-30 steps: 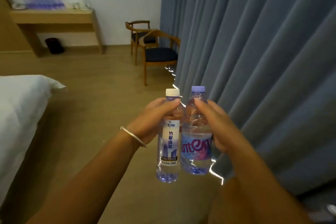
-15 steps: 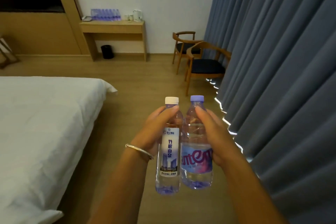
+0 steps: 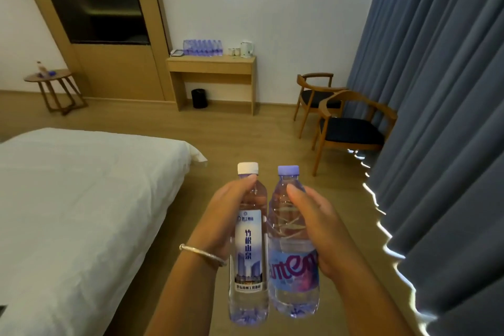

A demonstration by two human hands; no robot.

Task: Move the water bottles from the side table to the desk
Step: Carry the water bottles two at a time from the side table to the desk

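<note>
I carry two water bottles upright and side by side in front of me. My left hand [image 3: 218, 215] grips the white-capped bottle [image 3: 248, 259] with a white and blue label. My right hand [image 3: 317, 226] grips the purple-capped bottle [image 3: 293, 273] with a blue and pink label. The wooden desk [image 3: 211, 68] stands far ahead against the back wall, with a row of several water bottles [image 3: 202, 48] on top. A round side table [image 3: 49, 78] at the far left carries one small bottle [image 3: 41, 67].
A white bed [image 3: 81, 213] fills the left. Blue curtains [image 3: 436, 117] hang along the right, with two wooden armchairs [image 3: 346, 123] in front of them. A kettle [image 3: 246, 49] and cups sit on the desk, a black bin [image 3: 199, 98] under it. Wooden floor runs between bed and curtains.
The view has swung left and up: the desk, wall panel and side table have come into sight. Both hands keep the same grip on the bottles.
</note>
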